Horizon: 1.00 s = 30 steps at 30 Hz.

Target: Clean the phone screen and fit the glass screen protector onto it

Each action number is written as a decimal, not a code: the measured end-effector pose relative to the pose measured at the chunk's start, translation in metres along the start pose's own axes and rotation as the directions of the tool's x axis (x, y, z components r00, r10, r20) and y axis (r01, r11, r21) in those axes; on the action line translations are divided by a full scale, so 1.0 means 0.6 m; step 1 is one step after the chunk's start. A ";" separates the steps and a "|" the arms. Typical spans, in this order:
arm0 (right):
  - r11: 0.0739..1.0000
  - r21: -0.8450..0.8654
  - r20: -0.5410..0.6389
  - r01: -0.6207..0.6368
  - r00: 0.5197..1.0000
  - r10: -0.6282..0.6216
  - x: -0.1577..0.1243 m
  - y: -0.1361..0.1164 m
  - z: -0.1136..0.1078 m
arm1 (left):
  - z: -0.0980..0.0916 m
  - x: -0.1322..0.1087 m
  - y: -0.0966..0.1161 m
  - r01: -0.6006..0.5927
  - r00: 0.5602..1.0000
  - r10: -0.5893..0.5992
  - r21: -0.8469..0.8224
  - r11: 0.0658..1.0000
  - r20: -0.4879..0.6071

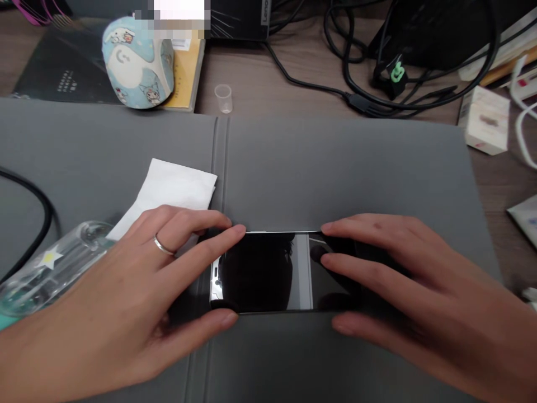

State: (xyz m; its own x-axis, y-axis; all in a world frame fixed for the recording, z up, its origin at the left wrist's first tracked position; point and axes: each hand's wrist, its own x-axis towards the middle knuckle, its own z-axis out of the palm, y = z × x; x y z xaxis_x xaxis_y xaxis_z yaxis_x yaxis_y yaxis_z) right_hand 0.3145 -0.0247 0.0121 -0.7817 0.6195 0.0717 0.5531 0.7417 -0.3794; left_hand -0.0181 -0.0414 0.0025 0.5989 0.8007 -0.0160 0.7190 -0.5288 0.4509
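Note:
A black smartphone [268,274] lies flat, screen up, on a grey desk mat [319,168]. My left hand [138,291], with a ring on one finger, clasps the phone's left end, fingertips on its far edge and thumb on its near edge. My right hand [403,285] grips the right end the same way, with one fingertip pressed on the glass. A thin glossy sheet seems to cover the screen, its edge showing as a pale line right of the middle.
A white tissue [172,187] and a clear plastic phone case [50,266] lie left of the phone. Behind the mat are a small clear cup [223,98], a patterned round pouch [138,61] on books, tangled black cables [361,67] and a white box [484,120].

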 end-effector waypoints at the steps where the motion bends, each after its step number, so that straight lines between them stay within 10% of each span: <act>1: 1.000 -0.003 -0.007 -0.005 1.000 0.005 0.000 0.000 -0.001 | 0.000 0.000 0.000 0.002 1.000 -0.002 -0.003 1.000 -0.002; 30: 0.993 -0.108 -0.110 -0.057 0.993 0.045 0.005 0.001 -0.017 | 0.006 0.002 0.005 -0.031 0.999 0.032 0.046 0.998 -0.031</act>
State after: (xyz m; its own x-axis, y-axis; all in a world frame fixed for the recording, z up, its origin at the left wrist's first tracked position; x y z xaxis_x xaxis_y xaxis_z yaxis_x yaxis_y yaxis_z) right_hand 0.3153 -0.0194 0.0214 -0.7193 0.6771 0.1557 0.6248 0.7284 -0.2811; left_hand -0.0138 -0.0433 0.0007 0.6102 0.7918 0.0264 0.7159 -0.5654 0.4095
